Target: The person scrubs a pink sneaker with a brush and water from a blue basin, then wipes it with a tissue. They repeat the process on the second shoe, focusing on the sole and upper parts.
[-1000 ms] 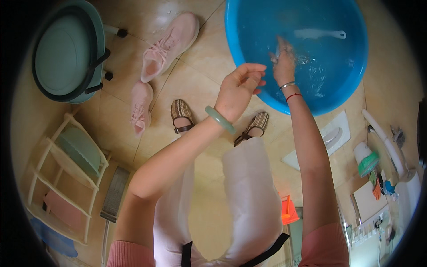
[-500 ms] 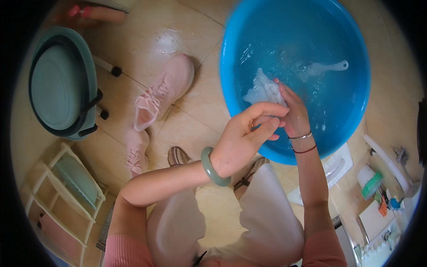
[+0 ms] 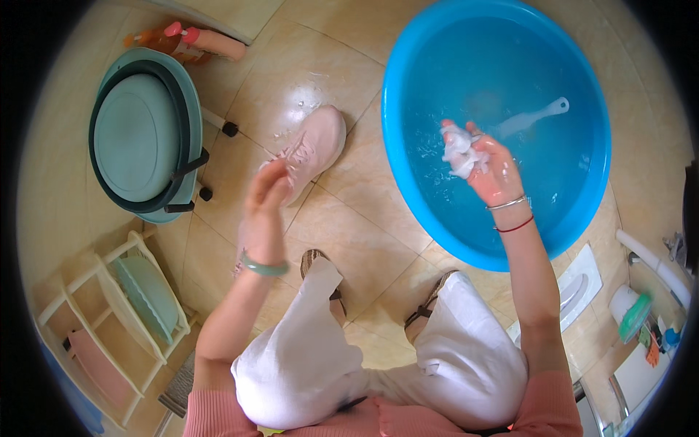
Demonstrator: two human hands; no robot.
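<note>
Below, I see the blue basin (image 3: 408,182) on the tiled floor, holding water and a white brush (image 3: 535,118) lying in it. Left of it sits a green tub (image 3: 135,138) on wheels, and a pink shoe (image 3: 313,151) lies between the 2. My right hand (image 3: 495,171) is over the basin water, fingers clamped on a wet white cloth (image 3: 459,149). My left hand (image 3: 266,200) hangs in the air just in front of the shoe, fingers loosely apart, gripping nothing. A green bangle (image 3: 263,266) rings that wrist; 2 thin bracelets (image 3: 510,215) ring the right.
</note>
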